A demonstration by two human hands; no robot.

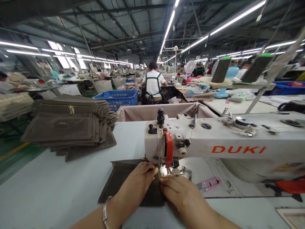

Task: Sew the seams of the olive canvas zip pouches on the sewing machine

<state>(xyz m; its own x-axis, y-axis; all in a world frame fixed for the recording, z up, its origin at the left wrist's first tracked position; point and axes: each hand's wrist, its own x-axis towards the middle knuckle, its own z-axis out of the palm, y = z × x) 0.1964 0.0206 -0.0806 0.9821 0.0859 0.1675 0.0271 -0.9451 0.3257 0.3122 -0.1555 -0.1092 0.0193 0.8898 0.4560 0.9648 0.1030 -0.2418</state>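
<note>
A flat dark grey-brown fabric panel (111,183) lies under the head of a white sewing machine (200,140). My left hand (137,183), with a silver bracelet at the wrist, is closed on the panel, its fingertips and thumb just left of the lit needle area. Fingers held together, my right hand (182,192) grips the panel's right edge close to the presser foot. The needle tip is hard to make out behind the orange guard (169,149). Pink-handled thread snips (211,184) lie to the right of my right hand.
A tall stack of grey-brown zippered fabric pieces (64,124) stands on the table's left. Behind the machine are a pink cloth-lined bin (133,112) and a blue crate (121,99). Two thread cones (221,70) stand on a rack at right. A person (152,82) sits ahead.
</note>
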